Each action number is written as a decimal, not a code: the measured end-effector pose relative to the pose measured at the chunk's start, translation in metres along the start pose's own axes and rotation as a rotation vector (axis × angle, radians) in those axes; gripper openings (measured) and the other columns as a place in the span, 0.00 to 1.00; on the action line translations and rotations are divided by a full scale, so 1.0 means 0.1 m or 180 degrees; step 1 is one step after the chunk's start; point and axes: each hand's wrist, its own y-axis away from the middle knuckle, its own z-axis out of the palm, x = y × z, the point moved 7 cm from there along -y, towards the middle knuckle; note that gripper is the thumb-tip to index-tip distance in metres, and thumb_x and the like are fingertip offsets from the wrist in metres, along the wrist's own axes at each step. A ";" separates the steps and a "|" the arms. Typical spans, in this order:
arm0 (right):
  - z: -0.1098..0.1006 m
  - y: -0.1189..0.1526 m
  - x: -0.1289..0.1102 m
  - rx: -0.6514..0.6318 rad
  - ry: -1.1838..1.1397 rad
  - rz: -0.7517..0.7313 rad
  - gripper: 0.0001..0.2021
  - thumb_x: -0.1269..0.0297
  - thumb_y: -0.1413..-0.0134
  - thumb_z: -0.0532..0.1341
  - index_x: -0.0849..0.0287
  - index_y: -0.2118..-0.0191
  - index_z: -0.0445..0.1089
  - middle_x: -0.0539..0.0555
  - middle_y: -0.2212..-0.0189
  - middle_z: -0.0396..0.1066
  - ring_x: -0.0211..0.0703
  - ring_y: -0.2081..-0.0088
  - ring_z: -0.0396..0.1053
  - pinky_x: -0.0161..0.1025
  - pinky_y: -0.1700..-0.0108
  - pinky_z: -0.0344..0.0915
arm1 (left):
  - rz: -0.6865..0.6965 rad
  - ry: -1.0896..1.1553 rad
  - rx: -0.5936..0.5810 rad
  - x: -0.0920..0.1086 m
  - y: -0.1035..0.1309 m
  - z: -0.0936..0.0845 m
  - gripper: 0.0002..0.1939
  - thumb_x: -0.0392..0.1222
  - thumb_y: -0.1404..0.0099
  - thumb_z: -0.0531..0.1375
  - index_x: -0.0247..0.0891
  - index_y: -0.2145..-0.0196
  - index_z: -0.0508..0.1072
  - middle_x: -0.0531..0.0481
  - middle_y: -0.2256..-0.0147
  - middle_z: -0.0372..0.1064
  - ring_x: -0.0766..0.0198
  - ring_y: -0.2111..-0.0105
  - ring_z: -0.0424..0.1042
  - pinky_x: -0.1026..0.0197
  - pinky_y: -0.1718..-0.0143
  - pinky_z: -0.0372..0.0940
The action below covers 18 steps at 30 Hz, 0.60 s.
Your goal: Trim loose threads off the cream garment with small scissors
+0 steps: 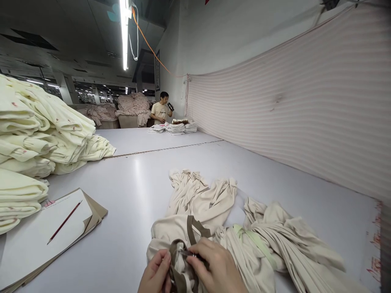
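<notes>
My left hand (155, 273) and my right hand (217, 267) are together at the bottom edge, both pinching a brown fabric strap (181, 260) tied around a bundle of cream cloth (175, 228). The right hand also grips a small dark metal tool (190, 254) against the strap; its shape is hard to make out. More crumpled cream cloth (201, 195) lies just beyond the hands. Another bundle with a pale green tie (256, 240) lies to the right.
A grey table (134, 191) stretches ahead. Tall stacks of folded cream fabric (36, 134) stand at the left. Paper sheets with a red pencil (64, 221) lie at the near left. A striped fabric wall (305, 106) runs along the right. A person (161, 109) stands far off behind white stacks (175, 128).
</notes>
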 end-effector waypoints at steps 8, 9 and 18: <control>0.34 0.07 0.24 -0.0340 -0.1526 0.0736 0.09 0.61 0.49 0.60 0.55 0.62 0.65 0.42 0.77 0.57 0.39 0.73 0.60 0.34 0.69 0.57 | 0.0105 0.0142 0.0284 0.47 -0.15 -0.15 0.17 0.54 0.41 0.63 0.38 0.70 0.66 0.68 0.87 0.46 0.77 0.84 0.38 0.73 0.83 0.41; 0.43 0.10 0.24 -0.0479 -0.1409 0.0738 0.08 0.63 0.51 0.62 0.55 0.63 0.66 0.42 0.78 0.56 0.39 0.74 0.59 0.34 0.70 0.54 | 0.0110 0.0066 0.0293 0.51 -0.19 -0.17 0.17 0.54 0.41 0.63 0.38 0.70 0.66 0.67 0.87 0.46 0.77 0.85 0.39 0.72 0.83 0.41; 0.66 -0.01 0.44 -0.0461 -0.1605 0.1010 0.09 0.63 0.54 0.60 0.55 0.77 0.57 0.44 0.78 0.57 0.40 0.71 0.57 0.35 0.68 0.54 | 0.1237 -0.1574 0.1483 0.62 0.29 -0.38 0.18 0.56 0.45 0.64 0.43 0.61 0.71 0.49 0.63 0.70 0.60 0.68 0.69 0.62 0.69 0.63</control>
